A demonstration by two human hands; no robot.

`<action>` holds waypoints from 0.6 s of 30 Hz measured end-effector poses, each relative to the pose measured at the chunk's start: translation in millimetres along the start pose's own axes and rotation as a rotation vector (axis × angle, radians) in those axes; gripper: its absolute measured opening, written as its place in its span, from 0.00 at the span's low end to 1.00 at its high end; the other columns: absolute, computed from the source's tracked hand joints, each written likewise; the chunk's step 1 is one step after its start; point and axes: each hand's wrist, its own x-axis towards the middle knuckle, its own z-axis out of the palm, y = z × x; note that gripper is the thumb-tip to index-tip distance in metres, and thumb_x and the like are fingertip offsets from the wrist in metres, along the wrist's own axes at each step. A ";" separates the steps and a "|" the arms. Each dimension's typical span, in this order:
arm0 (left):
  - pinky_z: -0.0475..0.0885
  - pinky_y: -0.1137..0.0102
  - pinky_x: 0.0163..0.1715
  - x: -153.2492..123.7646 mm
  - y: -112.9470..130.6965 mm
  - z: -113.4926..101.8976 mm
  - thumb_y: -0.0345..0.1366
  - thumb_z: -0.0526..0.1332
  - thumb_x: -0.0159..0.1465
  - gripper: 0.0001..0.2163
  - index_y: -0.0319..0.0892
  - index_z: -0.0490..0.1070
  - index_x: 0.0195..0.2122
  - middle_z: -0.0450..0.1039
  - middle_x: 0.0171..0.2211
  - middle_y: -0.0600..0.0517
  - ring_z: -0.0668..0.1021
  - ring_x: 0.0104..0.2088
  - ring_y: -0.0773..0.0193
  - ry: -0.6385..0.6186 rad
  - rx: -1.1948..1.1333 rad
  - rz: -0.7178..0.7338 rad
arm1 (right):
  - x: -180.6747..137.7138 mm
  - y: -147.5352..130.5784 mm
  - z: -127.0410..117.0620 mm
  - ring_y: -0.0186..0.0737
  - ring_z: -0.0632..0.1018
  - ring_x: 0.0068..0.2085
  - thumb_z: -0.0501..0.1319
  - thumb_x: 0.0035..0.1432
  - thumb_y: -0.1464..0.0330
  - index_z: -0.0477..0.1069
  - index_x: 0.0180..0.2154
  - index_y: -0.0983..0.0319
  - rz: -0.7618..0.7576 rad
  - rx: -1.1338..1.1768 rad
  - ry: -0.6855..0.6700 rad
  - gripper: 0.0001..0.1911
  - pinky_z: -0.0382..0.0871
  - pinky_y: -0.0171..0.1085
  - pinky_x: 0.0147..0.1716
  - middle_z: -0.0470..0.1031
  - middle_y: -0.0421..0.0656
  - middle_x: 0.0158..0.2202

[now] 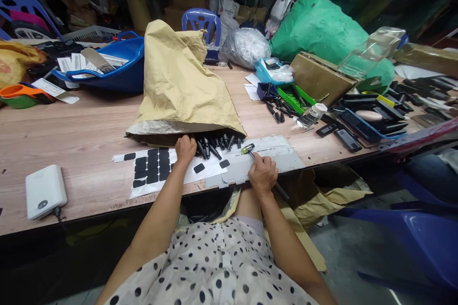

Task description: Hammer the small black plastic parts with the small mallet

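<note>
My right hand (263,172) is wrapped round the handle of a small mallet (247,148), whose head has a yellowish-green end and a dark end. The mallet's head is over a grey flat board (282,152) at the table edge. At the mouth of a large tan paper sack (186,86), my left hand (186,148) is closed with curled fingers, and what they grip is hidden. Beside it, several black pen-like parts (214,145) spill out of the sack. Under my left forearm lies a white sheet (143,190) with rows of black rounded stickers (152,167).
A white power bank (46,190) with a cable lies at the left. A blue basin (118,71) holds boxes and papers. To the right are a green tray (295,97), a clear bottle (311,115), a cardboard box (320,78) and several black devices (347,140).
</note>
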 end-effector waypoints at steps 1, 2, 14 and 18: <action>0.72 0.55 0.46 -5.1 3.8 2.7 0.35 0.54 0.64 0.11 0.39 0.75 0.35 0.76 0.37 0.37 0.78 0.42 0.44 -0.005 0.003 0.003 | 0.1 0.0 -0.2 0.45 0.64 0.36 0.56 0.62 0.75 0.80 0.47 0.58 -0.004 -0.004 -0.003 0.18 0.52 0.40 0.33 0.69 0.47 0.35; 0.72 0.55 0.47 -9.4 6.9 4.4 0.35 0.53 0.65 0.11 0.39 0.75 0.36 0.76 0.38 0.37 0.78 0.43 0.44 -0.008 -0.002 0.004 | 0.1 0.1 -0.3 0.45 0.64 0.36 0.56 0.62 0.75 0.79 0.47 0.58 -0.008 -0.009 -0.003 0.18 0.51 0.40 0.33 0.69 0.47 0.35; 0.69 0.54 0.52 -71.6 -17.3 -20.8 0.38 0.58 0.63 0.13 0.42 0.73 0.47 0.70 0.44 0.41 0.73 0.48 0.47 0.295 -0.179 0.164 | -0.3 -0.8 2.9 0.44 0.64 0.37 0.55 0.62 0.75 0.79 0.48 0.58 -0.015 -0.047 -0.006 0.18 0.51 0.40 0.33 0.68 0.46 0.35; 0.71 0.57 0.46 -95.0 -23.5 -21.6 0.36 0.58 0.62 0.10 0.43 0.73 0.42 0.72 0.33 0.47 0.75 0.40 0.51 0.162 -0.123 0.186 | 0.4 -1.3 1.6 0.45 0.64 0.37 0.56 0.62 0.75 0.78 0.48 0.57 0.003 -0.029 -0.028 0.18 0.51 0.40 0.33 0.67 0.46 0.36</action>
